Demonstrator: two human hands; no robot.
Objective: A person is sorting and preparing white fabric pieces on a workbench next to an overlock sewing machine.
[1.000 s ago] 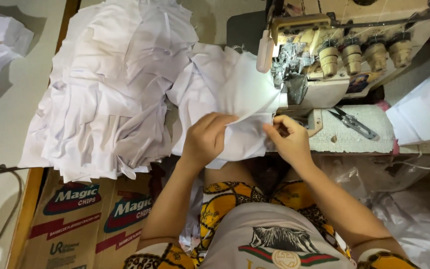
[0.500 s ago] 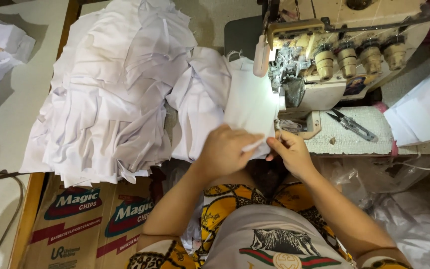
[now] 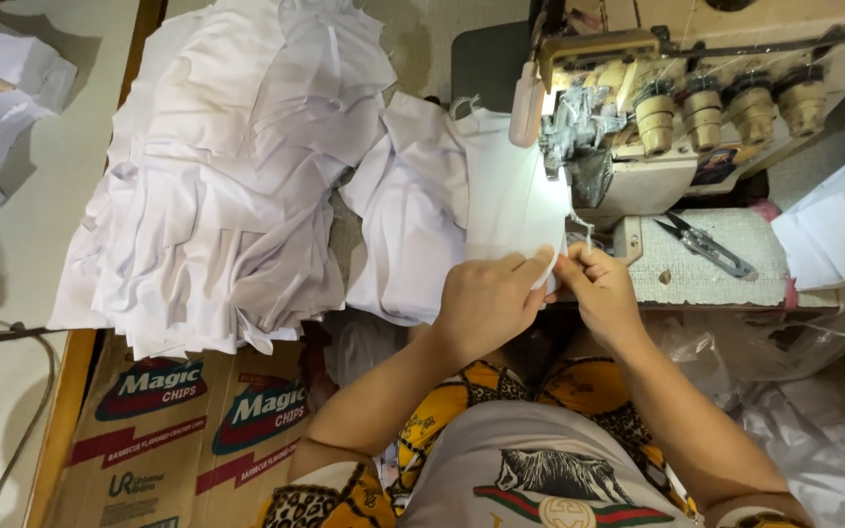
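Both hands lower, white fabric piece (image 3: pixel 511 210) lengthwise toward machine (image 3: pixel 638 117)

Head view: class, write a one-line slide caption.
Both hands, left hand and right hand, hold a white fabric piece at a sewing machine.

Bright lamp (image 3: pixel 525 103) on sewing machine (image 3: pixel 677 108) upper centre; glare on white cloth (image 3: pixel 515 200) beneath; lower right dim; focus sharp.

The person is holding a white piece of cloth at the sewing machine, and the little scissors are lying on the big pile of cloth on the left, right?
Not quite. In the head view the scissors lie on the pad right of the sewing machine, not on the pile. Both hands, left hand and right hand, do hold the white cloth there.
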